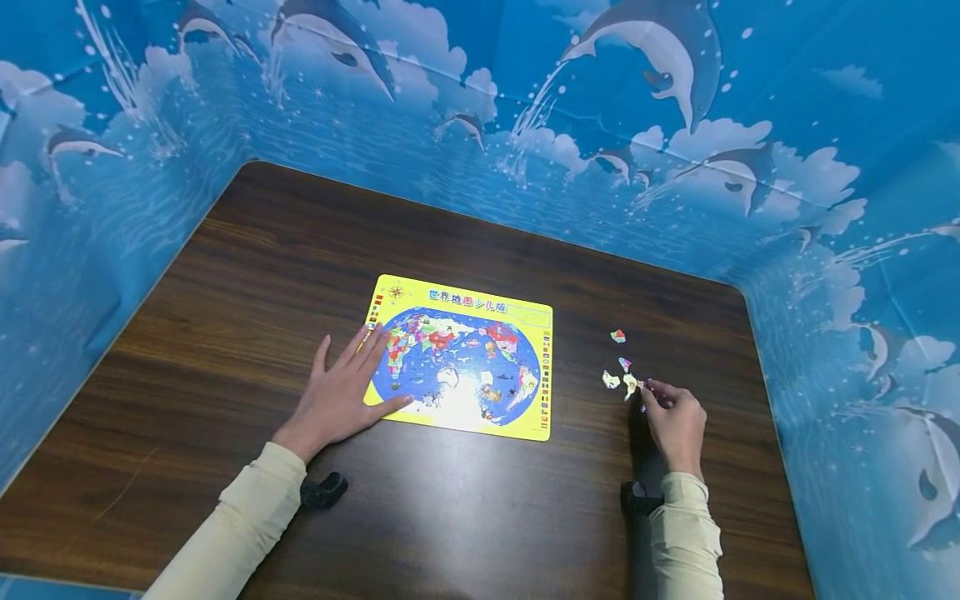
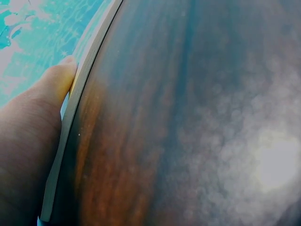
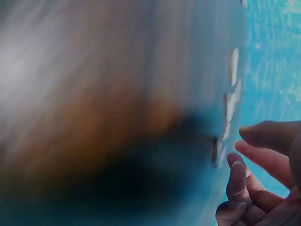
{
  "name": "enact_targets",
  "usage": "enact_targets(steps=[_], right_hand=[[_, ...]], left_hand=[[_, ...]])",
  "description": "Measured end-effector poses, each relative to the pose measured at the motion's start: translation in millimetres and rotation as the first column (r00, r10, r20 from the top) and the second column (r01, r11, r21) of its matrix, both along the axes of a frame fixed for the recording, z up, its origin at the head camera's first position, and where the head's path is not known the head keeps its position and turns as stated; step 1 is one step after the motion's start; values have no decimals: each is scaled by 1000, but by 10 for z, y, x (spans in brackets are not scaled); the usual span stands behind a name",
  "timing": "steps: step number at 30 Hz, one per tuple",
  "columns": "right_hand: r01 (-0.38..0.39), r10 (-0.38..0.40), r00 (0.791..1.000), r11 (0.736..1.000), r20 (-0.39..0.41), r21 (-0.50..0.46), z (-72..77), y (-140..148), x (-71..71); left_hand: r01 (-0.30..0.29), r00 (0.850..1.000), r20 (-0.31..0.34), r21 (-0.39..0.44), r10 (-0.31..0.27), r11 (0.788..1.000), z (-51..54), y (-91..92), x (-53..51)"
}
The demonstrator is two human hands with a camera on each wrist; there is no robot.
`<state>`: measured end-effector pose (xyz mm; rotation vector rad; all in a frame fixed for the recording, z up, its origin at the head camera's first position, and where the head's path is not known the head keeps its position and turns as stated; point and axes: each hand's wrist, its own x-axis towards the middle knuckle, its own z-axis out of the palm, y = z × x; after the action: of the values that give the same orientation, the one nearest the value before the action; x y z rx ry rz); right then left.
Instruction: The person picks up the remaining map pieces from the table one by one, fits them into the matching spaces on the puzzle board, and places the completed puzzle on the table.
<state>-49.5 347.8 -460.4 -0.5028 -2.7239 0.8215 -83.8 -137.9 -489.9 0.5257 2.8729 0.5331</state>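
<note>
A yellow-bordered world map puzzle board point(image 1: 465, 293) lies flat on the table, with glare over its lower middle. My left hand point(image 1: 341, 392) rests spread on the board's left edge, fingers straight and thumb along the lower border. In the left wrist view, the left thumb point(image 2: 42, 99) shows beside the table edge. Off the board's right side are several small puzzle pieces point(image 1: 611, 380). My right hand point(image 1: 678, 421) is at their near side, thumb and forefinger tips close together beside a piece point(image 1: 630, 385). Whether they pinch one is unclear. The right wrist view shows these pieces point(image 3: 230, 108) edge-on.
A red and green piece point(image 1: 618, 336) lies farther back, apart from the group. The dark wooden table point(image 1: 247, 275) has rounded corners. Blue dolphin-printed cloth point(image 1: 420, 125) hangs round its back and sides. Black wrist straps point(image 1: 324, 492) sit at the sleeve cuffs.
</note>
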Motion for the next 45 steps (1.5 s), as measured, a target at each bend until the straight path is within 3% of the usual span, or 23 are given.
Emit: enact_targets(steps=[3, 8, 14, 32, 39, 45], right_hand=[[-23, 23, 999, 1000, 45, 4, -19, 64, 14], [-59, 58, 998, 998, 40, 20, -44, 118, -54], [-50, 49, 998, 999, 31, 22, -51, 170, -84], [-43, 48, 991, 998, 124, -43, 11, 230, -130], [-62, 78, 986, 992, 144, -109, 27, 213, -136], [-17, 47, 987, 981, 151, -195, 32, 207, -128]], left_hand=[[-3, 1000, 0, -2, 3, 1000, 11, -3, -2], [-9, 1000, 4, -8, 9, 1000, 19, -1, 2], [-5, 1000, 12, -10, 5, 1000, 28, 13, 9], [0, 1000, -1, -7, 0, 1000, 14, 8, 11], [0, 1000, -7, -5, 0, 1000, -4, 1, 10], [2, 1000, -6, -5, -2, 1000, 6, -2, 7]])
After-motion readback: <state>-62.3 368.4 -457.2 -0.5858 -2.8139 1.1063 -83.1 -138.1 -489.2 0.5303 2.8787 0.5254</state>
